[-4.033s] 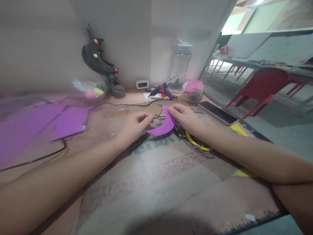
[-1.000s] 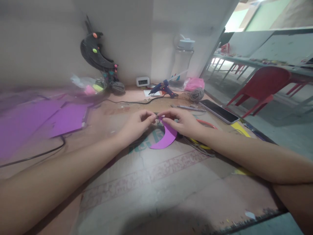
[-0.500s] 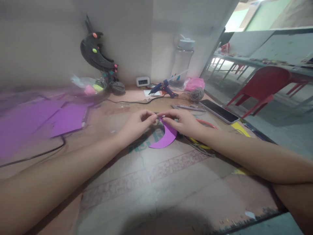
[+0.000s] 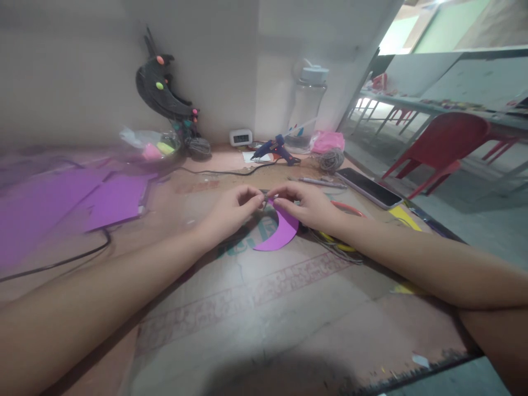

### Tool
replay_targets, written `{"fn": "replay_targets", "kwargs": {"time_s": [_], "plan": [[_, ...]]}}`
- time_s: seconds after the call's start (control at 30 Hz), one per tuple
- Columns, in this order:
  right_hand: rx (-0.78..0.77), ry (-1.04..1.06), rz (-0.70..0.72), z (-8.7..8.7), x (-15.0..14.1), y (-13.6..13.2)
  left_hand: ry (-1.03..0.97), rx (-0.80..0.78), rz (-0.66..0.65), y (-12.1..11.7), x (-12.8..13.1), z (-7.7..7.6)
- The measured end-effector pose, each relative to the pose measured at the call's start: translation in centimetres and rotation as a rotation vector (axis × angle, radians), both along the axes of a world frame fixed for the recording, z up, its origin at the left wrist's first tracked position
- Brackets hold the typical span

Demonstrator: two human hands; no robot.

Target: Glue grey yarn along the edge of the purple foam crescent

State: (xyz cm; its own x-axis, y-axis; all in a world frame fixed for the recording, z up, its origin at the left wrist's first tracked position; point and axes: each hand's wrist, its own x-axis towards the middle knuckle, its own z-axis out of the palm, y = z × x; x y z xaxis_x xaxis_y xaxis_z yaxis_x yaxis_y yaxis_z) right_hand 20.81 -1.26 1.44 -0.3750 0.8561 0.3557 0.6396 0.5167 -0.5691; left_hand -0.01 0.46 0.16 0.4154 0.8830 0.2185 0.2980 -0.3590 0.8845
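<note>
Just below your right grip (image 4: 303,204), the purple crescent (image 4: 284,234) trails from its upper tip, pinched between your thumb and forefinger; its lower point curves toward the left side, though you cannot tell whether it touches the tabletop (image 4: 185,357). Moments ago your left grip (image 4: 241,208) stood apart, at a thin metal tool, with the crescent raised; now both grips nearly meet at that upper tip, and the metal tool no longer shows there. Your left fingertips are drawn into a pinch beside a greyish bit, too small to identify. An orange-red curved piece (image 4: 348,209) has come into view behind your right grip, near the forearm. That shift suggests the work has narrowed to fine fingertip handling, your right grip steadying the crescent.
</note>
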Motion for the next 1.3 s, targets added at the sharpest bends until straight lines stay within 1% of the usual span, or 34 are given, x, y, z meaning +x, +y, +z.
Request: {"fn": "replay_targets", "kwargs": {"time_s": [0.17, 0.37, 0.47, 0.63, 0.73, 0.8, 0.93, 1.1, 1.3], "plan": [[-0.001, -0.051, -0.012, 0.06, 0.04, 0.15, -0.002, -0.022, -0.020, -0.05, -0.04, -0.09], [-0.024, -0.049, -0.020, 0.01, 0.01, 0.13, 0.009, -0.033, -0.012, -0.32, -0.01, 0.08], [-0.045, -0.042, -0.001, 0.04, -0.02, 0.07, 0.013, -0.039, -0.008, -0.39, 0.00, 0.21], [-0.120, 0.058, 0.050, -0.29, 0.06, 0.38, 0.009, -0.019, 0.011, -0.26, 0.00, 0.15], [-0.122, 0.101, 0.035, -0.28, -0.03, 0.40, -0.004, 0.005, 0.015, -0.21, -0.01, 0.11], [-0.122, 0.067, 0.011, -0.02, -0.18, 0.19, -0.007, 0.008, 0.020, -0.24, -0.01, 0.14], [-0.203, 0.007, -0.010, 0.54, -0.44, -0.32, -0.002, 0.005, 0.033, -0.30, 0.03, 0.27], [-0.087, -0.016, -0.048, 0.29, -0.26, -0.08, -0.026, -0.008, 0.016, -0.21, 0.01, 0.15], [-0.067, -0.026, -0.065, 0.11, -0.15, 0.04, -0.065, -0.020, -0.002, -0.16, 0.07, 0.03]]}}
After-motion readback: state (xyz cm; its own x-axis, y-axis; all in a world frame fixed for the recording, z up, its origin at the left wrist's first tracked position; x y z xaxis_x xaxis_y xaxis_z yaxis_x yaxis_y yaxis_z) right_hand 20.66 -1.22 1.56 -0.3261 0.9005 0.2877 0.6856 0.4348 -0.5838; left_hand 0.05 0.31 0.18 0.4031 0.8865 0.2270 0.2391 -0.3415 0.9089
